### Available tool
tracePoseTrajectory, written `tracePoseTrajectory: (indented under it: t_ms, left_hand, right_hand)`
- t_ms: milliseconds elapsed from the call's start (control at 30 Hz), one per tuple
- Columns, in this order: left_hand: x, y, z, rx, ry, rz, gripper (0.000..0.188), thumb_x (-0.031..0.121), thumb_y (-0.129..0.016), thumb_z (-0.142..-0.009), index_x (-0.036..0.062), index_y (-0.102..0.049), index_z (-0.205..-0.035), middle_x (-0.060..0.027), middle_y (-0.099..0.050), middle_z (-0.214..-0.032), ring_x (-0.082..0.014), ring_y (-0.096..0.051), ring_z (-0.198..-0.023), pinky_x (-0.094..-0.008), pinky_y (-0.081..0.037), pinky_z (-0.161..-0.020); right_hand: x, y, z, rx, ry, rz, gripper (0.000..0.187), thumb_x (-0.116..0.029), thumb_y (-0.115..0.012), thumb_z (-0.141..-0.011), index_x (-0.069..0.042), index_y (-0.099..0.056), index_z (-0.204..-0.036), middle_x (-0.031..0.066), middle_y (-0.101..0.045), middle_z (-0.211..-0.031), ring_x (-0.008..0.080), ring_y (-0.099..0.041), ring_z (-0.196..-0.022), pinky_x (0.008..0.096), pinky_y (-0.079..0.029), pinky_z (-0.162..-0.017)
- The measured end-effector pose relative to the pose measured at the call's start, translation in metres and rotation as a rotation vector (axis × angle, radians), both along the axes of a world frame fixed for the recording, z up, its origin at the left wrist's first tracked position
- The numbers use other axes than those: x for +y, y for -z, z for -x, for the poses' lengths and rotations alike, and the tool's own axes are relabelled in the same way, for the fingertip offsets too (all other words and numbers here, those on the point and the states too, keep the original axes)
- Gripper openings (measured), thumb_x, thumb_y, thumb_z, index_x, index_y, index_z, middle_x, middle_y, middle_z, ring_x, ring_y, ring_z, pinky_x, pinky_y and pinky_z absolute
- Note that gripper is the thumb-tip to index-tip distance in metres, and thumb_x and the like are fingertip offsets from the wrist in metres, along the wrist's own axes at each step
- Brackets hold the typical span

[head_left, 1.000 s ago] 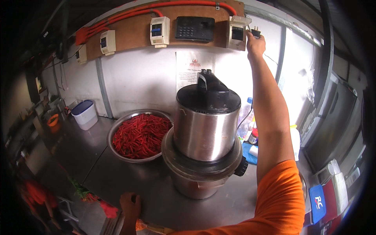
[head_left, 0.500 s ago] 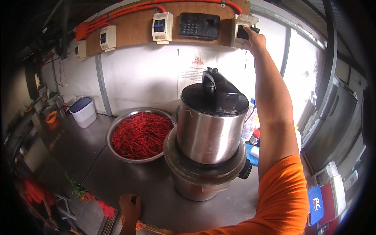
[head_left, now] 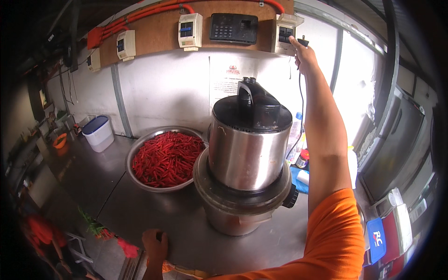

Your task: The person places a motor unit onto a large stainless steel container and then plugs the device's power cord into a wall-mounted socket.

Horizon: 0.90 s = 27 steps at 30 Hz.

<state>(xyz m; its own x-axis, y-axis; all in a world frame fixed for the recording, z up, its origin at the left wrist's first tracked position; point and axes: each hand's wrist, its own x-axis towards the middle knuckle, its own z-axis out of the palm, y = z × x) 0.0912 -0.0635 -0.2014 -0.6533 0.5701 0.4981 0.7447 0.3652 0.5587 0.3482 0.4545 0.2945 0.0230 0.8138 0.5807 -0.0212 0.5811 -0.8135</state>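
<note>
Up at the top right of the frame, my right hand (head_left: 305,55) now pinches one black plug (head_left: 302,42) just off the socket box (head_left: 285,33). Low down, my left hand (head_left: 155,242) rests curled on the counter (head_left: 140,205). One grinder (head_left: 247,154), one chilli bowl (head_left: 163,158).

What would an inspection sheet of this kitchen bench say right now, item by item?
Surface: steel counter, bare in front.
Job's things: black plug at wall socket box; steel grinder machine with black lid.
Clutter: bowl of red chillies, white tub, bottles behind the machine.
Hands: right hand holds the plug; left hand rests on the counter edge.
Cables: black cord hangs from the plug.
Surroundings: white wall, breaker boxes on a wooden board.
</note>
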Motion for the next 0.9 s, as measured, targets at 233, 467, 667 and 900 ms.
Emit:
tracePoseTrajectory:
  t_ms: [233, 467, 667, 900]
  left_hand:
    - [0.000, 0.000, 0.002, -0.034, -0.011, -0.005, 0.018, 0.013, -0.071, -0.077, 0.0041, -0.063, -0.089, -0.0140, -0.062, -0.096, -0.0348, -0.056, -0.097, -0.0464, -0.041, -0.088]
    - [0.001, 0.005, 0.002, -0.004, -0.020, -0.041, 0.017, 0.014, -0.070, -0.078, 0.0046, -0.063, -0.089, -0.0136, -0.061, -0.093, -0.0348, -0.057, -0.094, -0.0468, -0.041, -0.086]
    - [0.000, 0.005, 0.004, 0.015, -0.015, -0.028, 0.016, 0.014, -0.070, -0.078, 0.0050, -0.063, -0.089, -0.0130, -0.062, -0.093, -0.0349, -0.057, -0.094, -0.0466, -0.041, -0.086]
    - [0.003, 0.001, 0.001, 0.006, -0.030, -0.041, 0.016, 0.014, -0.070, -0.078, 0.0043, -0.063, -0.089, -0.0140, -0.062, -0.092, -0.0353, -0.057, -0.092, -0.0466, -0.042, -0.085]
  right_hand:
    - [-0.014, 0.055, -0.019, -0.044, -0.168, -0.093, 0.048, -0.038, -0.072, -0.089, 0.000, -0.056, -0.113, 0.0000, -0.046, -0.071, 0.0093, -0.042, -0.054, 0.0269, -0.036, -0.048]
    - [0.014, 0.083, -0.025, 0.030, -0.487, -0.015, 0.020, -0.021, -0.057, -0.099, -0.005, -0.055, -0.112, -0.0004, -0.048, -0.081, 0.0114, -0.049, -0.077, 0.0292, -0.043, -0.069]
    - [0.032, 0.099, 0.015, -0.090, -0.247, 0.023, 0.033, -0.028, -0.061, -0.098, -0.001, -0.058, -0.117, 0.0037, -0.057, -0.089, 0.0145, -0.055, -0.079, 0.0333, -0.048, -0.069]
    - [0.071, 0.092, 0.033, -0.183, 0.096, -0.110, 0.045, -0.033, -0.067, -0.094, 0.002, -0.060, -0.122, 0.0050, -0.056, -0.078, 0.0157, -0.053, -0.068, 0.0331, -0.044, -0.062]
